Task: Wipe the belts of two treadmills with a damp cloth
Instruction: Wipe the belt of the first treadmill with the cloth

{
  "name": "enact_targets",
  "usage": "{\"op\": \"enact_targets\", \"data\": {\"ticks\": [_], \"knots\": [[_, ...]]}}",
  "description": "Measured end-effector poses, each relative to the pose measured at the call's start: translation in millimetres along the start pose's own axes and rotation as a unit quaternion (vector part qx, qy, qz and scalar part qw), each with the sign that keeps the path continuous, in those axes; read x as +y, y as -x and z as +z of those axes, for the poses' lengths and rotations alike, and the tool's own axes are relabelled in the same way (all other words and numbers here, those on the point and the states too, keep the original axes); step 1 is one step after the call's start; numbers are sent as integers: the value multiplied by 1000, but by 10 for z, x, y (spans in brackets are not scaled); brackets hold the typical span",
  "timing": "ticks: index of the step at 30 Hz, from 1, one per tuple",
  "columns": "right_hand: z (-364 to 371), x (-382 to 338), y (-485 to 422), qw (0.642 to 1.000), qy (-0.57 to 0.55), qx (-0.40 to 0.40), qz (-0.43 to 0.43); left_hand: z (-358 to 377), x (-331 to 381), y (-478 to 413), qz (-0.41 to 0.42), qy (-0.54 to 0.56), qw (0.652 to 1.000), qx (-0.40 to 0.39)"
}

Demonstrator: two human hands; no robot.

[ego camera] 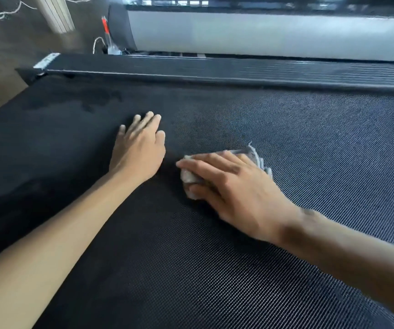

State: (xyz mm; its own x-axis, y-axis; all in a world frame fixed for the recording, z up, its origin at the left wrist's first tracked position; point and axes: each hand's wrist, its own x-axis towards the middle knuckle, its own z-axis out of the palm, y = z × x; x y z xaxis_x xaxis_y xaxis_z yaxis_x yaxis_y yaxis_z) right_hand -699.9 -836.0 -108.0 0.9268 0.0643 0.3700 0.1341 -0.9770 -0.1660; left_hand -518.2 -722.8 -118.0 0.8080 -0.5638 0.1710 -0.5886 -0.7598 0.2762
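Observation:
A black textured treadmill belt (298, 129) fills most of the view. Its left part looks darker and damp, with wet patches near the far left. My left hand (139, 148) lies flat on the belt with straight fingers, holding nothing. Just to its right, my right hand (229, 186) presses a bunched grey cloth (257, 157) down onto the belt; the cloth shows beyond the fingers and under the fingertips, with most of it hidden beneath the palm.
The belt's black side rail (215, 70) runs across the far edge. Beyond it lies a second treadmill (238, 34) with a grey side panel. A red-topped spray bottle (107, 36) and white cables stand on the brown floor at the far left.

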Motion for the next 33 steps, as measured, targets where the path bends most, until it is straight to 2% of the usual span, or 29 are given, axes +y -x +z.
{"op": "enact_targets", "data": {"ticks": [2,7,9,11,14,17,19,21,24,26,28,30,33], "knots": [[-171,211,142,1000,15,-8,5,-14,16,18,-2,-4,1000,-5],[-18,865,-511,973,49,21,224,-61,60,92,0,-17,999,-37],[118,859,-738,962,68,34,264,-94,57,164,9,-8,999,-48],[209,555,-739,968,86,32,234,-132,5,217,25,8,998,-58],[124,-178,-210,997,23,31,62,-127,-82,253,49,15,997,-52],[-206,-435,436,992,-90,-59,-65,-94,-79,259,54,-2,998,-43],[-346,-148,498,993,-84,-64,-51,-90,-66,267,49,3,998,-41],[-326,170,277,999,-19,-16,33,-102,-54,272,47,5,998,-38],[-59,468,-218,983,35,20,181,-122,-30,294,44,13,998,-34],[102,345,-469,975,56,28,211,-133,-18,295,42,28,998,-24],[179,-40,-441,983,72,38,163,-142,-35,282,44,47,998,-20],[124,-555,-67,997,29,32,61,-153,-61,282,50,58,997,-19],[-172,-926,630,995,-63,-61,-51,-193,-79,338,52,72,996,-24]]}}
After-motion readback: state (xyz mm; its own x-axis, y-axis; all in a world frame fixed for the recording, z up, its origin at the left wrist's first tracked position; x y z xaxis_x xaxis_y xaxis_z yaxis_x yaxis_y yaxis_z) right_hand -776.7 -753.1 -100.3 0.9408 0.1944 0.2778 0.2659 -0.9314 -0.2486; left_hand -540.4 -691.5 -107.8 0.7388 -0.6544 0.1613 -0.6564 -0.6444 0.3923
